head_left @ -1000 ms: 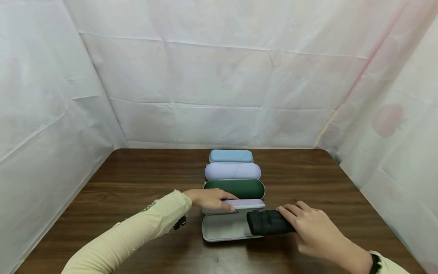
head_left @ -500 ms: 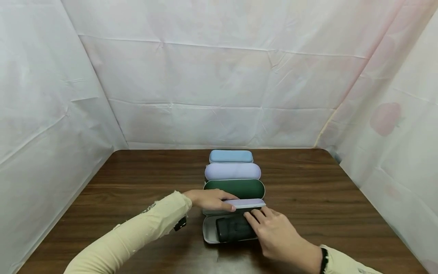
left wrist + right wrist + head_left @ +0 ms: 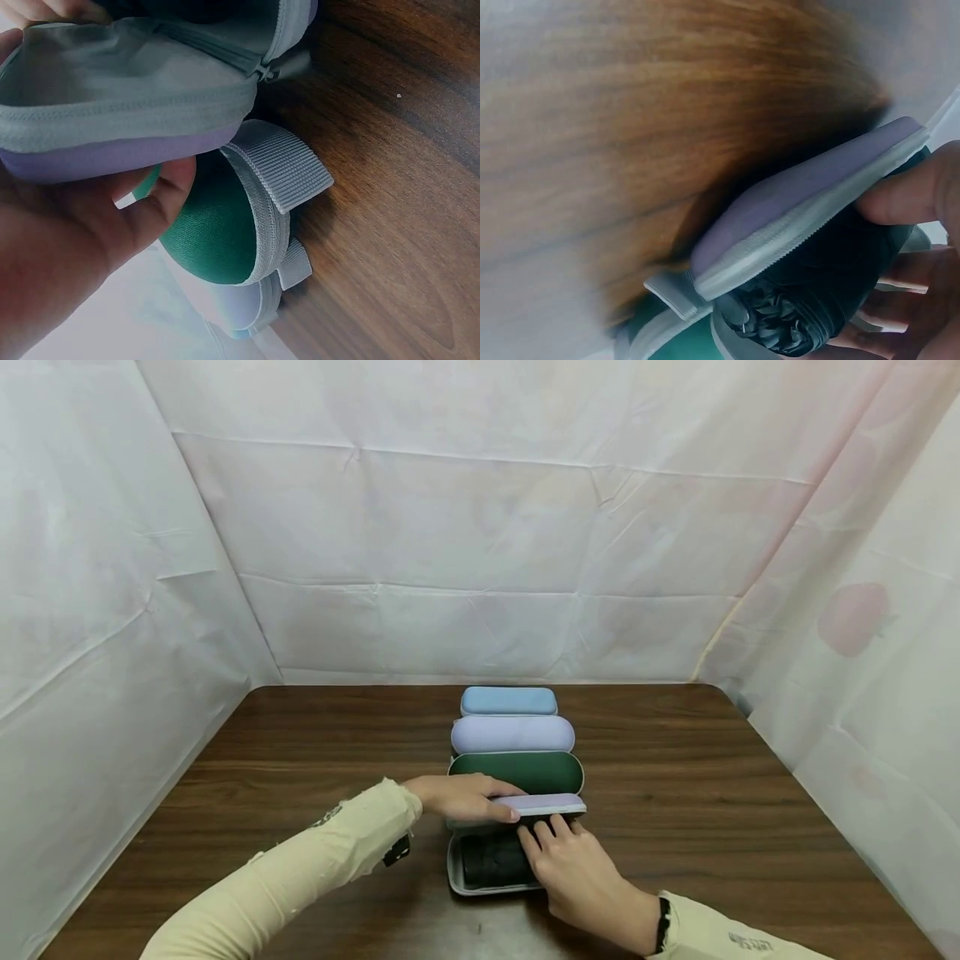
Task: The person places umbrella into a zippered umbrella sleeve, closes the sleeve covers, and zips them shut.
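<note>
Blur smears most of the right wrist view, and the right hand (image 3: 581,877) hides the 3 o'clock end of the black folded umbrella (image 3: 491,860) it presses, fingers straight, into the open lilac case (image 3: 459,878) on the table (image 3: 300,752). Left hand (image 3: 461,797) grips the raised lid (image 3: 543,804). At 12 o'clock lie green (image 3: 517,772), lavender (image 3: 512,734) and blue cases (image 3: 508,700), contents unseen.
</note>
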### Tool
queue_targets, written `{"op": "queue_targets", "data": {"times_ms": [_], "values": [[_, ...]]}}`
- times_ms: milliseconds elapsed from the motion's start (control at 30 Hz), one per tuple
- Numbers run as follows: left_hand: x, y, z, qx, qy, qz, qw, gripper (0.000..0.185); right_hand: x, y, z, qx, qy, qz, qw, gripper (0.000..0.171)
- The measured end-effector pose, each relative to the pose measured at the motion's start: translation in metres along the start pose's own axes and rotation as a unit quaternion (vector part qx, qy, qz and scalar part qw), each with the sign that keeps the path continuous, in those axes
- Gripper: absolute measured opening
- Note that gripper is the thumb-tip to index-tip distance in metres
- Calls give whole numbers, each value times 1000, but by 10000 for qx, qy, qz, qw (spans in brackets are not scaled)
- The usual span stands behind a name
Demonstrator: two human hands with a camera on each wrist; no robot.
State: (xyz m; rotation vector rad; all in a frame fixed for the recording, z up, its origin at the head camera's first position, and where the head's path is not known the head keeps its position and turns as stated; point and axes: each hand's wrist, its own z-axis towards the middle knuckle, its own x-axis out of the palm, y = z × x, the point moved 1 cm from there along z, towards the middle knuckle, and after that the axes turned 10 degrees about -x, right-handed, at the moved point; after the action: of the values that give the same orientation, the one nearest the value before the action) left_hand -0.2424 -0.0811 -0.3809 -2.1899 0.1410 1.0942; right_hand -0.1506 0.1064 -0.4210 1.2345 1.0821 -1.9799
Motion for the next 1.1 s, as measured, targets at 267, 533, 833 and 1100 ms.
{"op": "queue_targets", "data": {"times_ms": [267, 533, 833, 1100], "values": [[0, -3, -4, -37, -37, 1, 10000, 52, 5, 0, 1, 19, 145, 119, 9998, 49], [0, -3, -8, -119, -91, 3, 9999, 52, -6, -22, -3, -1087, -88, 564, 9924, 50], [7, -2, -14, -102, -447, 489, 9977, 57, -26, -78, -14, -1331, -1688, 2191, 9517, 18], [29, -17, -21, 286, -1220, 1910, 9736, 62, -3, -82, -22, -1061, -586, 3755, 9189, 31]]}}
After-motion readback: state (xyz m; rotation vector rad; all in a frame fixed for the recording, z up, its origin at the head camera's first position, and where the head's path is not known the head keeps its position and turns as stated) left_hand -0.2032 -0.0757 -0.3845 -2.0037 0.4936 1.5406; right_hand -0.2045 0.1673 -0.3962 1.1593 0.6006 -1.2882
